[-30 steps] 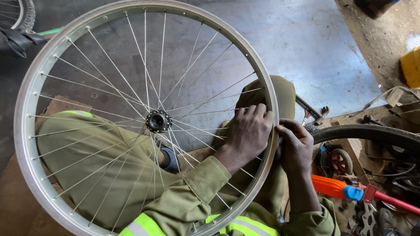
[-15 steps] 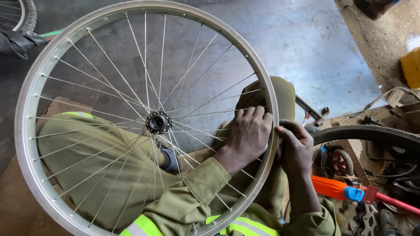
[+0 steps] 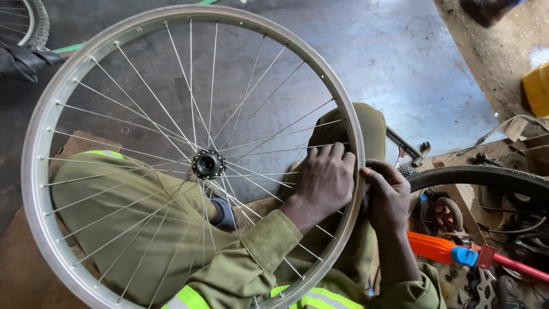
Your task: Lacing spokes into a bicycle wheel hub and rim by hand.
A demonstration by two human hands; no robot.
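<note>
Across my lap stands the silver bicycle wheel (image 3: 40, 189), spokes running to its black hub (image 3: 207, 164) over my olive trousers (image 3: 131, 229). My left hand (image 3: 323, 183) reaches through the spokes, fingers spread flat against the inside of the rim on the right, not closed round anything. My right hand (image 3: 389, 197) sits just outside the same stretch of rim, fingers curled at it; whether its grip pinches something small I cannot tell. Beyond, an orange and blue tool (image 3: 440, 249) lies beside a black tyre (image 3: 486, 176) on the grey floor (image 3: 412, 68).
</note>
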